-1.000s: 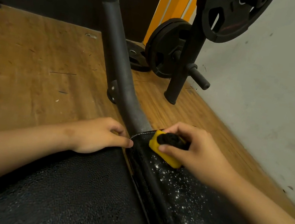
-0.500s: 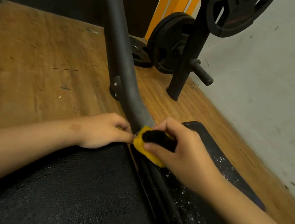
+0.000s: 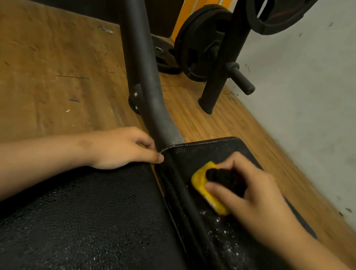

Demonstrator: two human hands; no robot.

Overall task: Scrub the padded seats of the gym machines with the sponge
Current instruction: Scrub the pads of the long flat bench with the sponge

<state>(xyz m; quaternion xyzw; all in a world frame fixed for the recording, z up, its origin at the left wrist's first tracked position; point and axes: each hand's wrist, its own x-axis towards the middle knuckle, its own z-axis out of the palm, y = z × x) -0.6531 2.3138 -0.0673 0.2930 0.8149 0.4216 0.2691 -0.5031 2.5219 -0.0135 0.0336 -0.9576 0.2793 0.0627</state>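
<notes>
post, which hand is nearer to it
Left. The left hand sits right beside the post; the right hand holds the sponge farther out on the pad.
</notes>
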